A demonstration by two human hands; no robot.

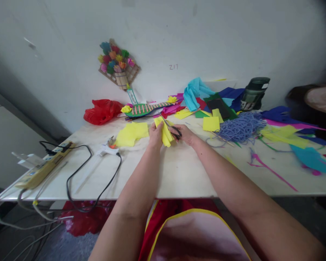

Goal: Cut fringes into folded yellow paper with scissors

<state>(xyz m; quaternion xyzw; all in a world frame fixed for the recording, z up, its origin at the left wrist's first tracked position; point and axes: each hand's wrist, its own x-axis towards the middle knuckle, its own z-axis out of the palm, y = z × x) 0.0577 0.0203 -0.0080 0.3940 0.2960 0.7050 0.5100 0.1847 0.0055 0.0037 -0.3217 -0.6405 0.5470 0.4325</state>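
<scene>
My left hand [155,135] is closed on a folded piece of yellow paper [166,137], held above the table's middle. In my right hand [185,134] is a pair of scissors [176,132] with black handles, its blades pointing up and left against the yellow paper. Whether the blades are apart is too small to tell. Flat on the table, left of my hands, lie sheets of yellow paper [132,134]. Just beyond my hands sits a green shape with pink strips [149,108] and yellow paper flowers at its ends.
A glue gun [107,148] with its cord and a power strip [45,165] lie at left. Behind are a red plastic bag [102,111] and coloured paper [197,93]. Purple yarn [240,127] and a dark bottle [254,93] stand at right. A flower craft [118,65] hangs on the wall.
</scene>
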